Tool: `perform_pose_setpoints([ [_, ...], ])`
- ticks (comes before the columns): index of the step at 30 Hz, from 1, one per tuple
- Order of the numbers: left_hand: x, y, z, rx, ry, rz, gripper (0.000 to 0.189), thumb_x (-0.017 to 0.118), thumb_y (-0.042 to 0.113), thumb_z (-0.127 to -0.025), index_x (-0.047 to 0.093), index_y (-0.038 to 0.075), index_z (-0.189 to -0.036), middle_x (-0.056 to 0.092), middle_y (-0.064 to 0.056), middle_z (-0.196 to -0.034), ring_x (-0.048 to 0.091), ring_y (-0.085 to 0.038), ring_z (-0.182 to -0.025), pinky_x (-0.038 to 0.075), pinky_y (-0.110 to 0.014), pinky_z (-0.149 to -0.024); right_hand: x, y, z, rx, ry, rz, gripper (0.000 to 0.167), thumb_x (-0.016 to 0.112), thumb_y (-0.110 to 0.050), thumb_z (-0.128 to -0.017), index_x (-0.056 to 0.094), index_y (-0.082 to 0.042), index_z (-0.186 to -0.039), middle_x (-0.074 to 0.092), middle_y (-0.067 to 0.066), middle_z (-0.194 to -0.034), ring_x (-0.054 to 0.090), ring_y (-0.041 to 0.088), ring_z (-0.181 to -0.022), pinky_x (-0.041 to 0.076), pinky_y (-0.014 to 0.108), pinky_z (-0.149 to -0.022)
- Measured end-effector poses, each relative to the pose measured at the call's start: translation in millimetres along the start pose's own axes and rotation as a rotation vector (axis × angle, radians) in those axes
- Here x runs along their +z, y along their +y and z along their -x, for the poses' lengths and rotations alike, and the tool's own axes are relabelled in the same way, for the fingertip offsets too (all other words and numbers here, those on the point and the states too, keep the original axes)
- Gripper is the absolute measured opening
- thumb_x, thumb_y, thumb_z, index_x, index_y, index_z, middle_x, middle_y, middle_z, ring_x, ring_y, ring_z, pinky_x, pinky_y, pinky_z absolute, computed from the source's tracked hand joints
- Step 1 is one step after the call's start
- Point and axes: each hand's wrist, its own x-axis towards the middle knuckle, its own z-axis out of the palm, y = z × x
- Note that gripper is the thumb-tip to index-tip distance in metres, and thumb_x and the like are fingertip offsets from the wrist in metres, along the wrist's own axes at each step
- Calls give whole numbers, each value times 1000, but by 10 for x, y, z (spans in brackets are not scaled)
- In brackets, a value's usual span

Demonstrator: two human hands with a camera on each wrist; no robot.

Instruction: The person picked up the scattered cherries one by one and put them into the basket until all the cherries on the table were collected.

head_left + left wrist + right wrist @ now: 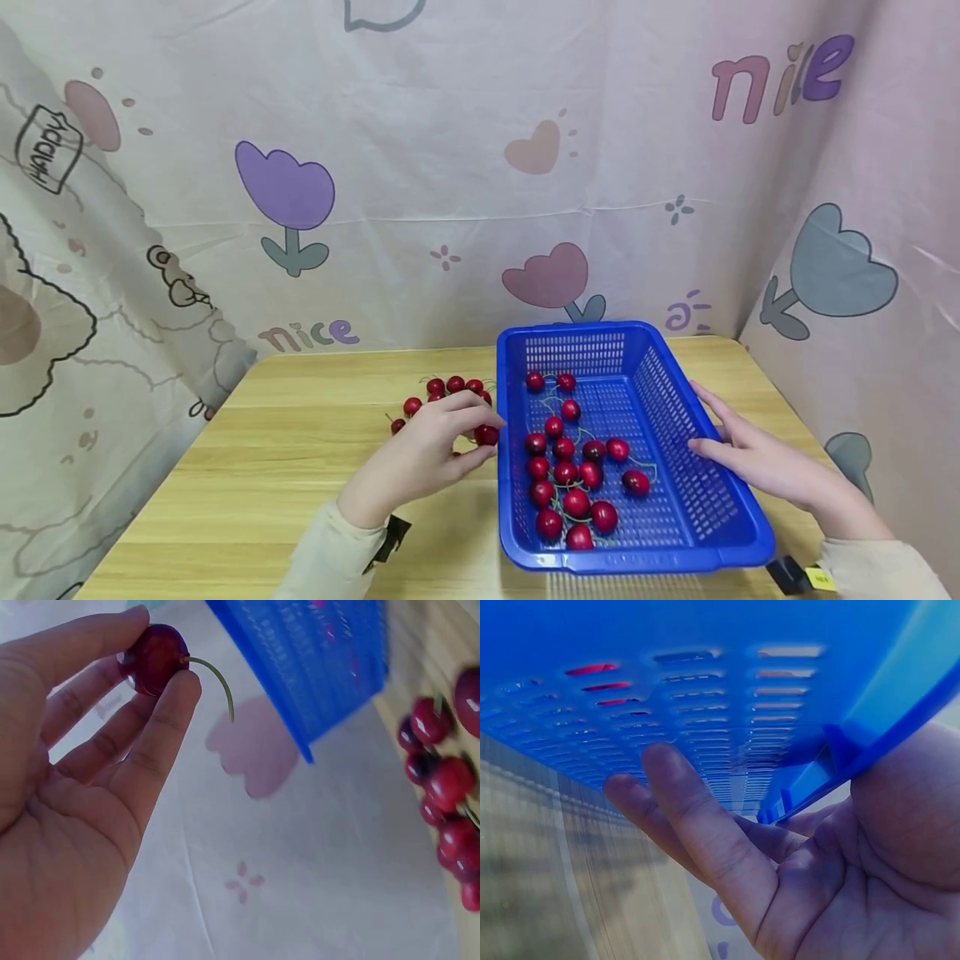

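My left hand [420, 454] pinches a dark red cherry [154, 661] between thumb and fingers, its green stem sticking out to the side in the left wrist view. That hand is just outside the left rim of a blue plastic basket [630, 558]. Several stemmed cherries [577, 502] lie in the basket, mostly along its left side. At the basket's right side my right hand [772, 467] grips the rim, thumb on top. Its fingers [705, 825] reach under the slotted wall in the right wrist view. Behind the left hand, more cherries [455, 384] sit on the table, partly hidden.
The wooden table [285, 467] has its back edge against a printed cloth [420, 167], which also hangs at both sides. The basket occupies the right half of the table, and its front end appears raised above the tabletop.
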Motion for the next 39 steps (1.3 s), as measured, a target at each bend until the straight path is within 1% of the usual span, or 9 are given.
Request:
perform_pose_setpoints([
  [4,25,154,-163,49,-71,41,24,84,14,-94,77,14,-117,74,1,-114,71,-10,-103,61,-18,-88,-1,8,10,-1,2,5,91,51,-21,-114,-21,-15,-169,46,51,-142,78,31,-102,69,42,-77],
  [8,50,328,-372,106,-167,40,22,81,16,-97,77,16,-119,73,1,-115,69,-9,-102,60,-16,-88,-8,1,-5,-17,2,12,91,51,-20,-113,-21,-15,-169,51,49,-138,78,31,-99,68,42,-76],
  [13,68,522,-657,156,-284,12,22,80,18,-98,77,16,-120,74,0,-119,69,-8,-105,54,-9,-90,-4,-48,-55,-8,18,22,92,53,-19,-112,-18,-16,-170,52,47,-139,78,30,-99,68,41,-76],
  [19,159,658,-1000,226,-410,-42,22,80,24,-98,78,18,-119,75,3,-115,64,-3,-99,49,-4,-85,14,-83,-77,29,32,34,94,55,-18,-111,-16,-16,-171,53,46,-139,79,30,-98,69,45,-75],
  [22,250,688,-1181,233,-476,-43,22,81,25,-97,78,19,-118,76,6,-113,63,-1,-99,49,-4,-87,10,-74,-77,36,35,37,94,55,-19,-111,-16,-17,-171,49,48,-143,79,31,-100,69,46,-76],
  [27,447,731,-1445,178,-585,-30,22,82,24,-96,78,22,-117,77,10,-113,65,2,-100,52,-7,-94,2,-44,-72,40,35,33,94,56,-20,-110,-16,-18,-171,48,48,-144,79,34,-102,68,49,-78],
  [30,600,802,-1542,161,-660,-73,24,83,27,-96,79,23,-119,78,11,-117,67,3,-101,54,-9,-96,1,-33,-57,41,36,29,95,56,-20,-110,-16,-17,-171,49,48,-144,79,34,-102,68,50,-78],
  [35,861,960,-1609,158,-793,-164,29,83,27,-95,79,25,-124,78,13,-120,69,4,-102,55,-10,-96,1,-27,-23,29,35,23,95,56,-21,-110,-16,-16,-171,46,50,-145,79,35,-101,68,50,-78],
  [39,1002,1053,-1629,170,-851,-225,29,83,26,-96,78,27,-124,77,14,-120,68,3,-103,55,-11,-98,-5,-15,5,21,40,21,94,56,-21,-110,-15,-17,-171,44,51,-147,79,35,-101,68,49,-78],
])
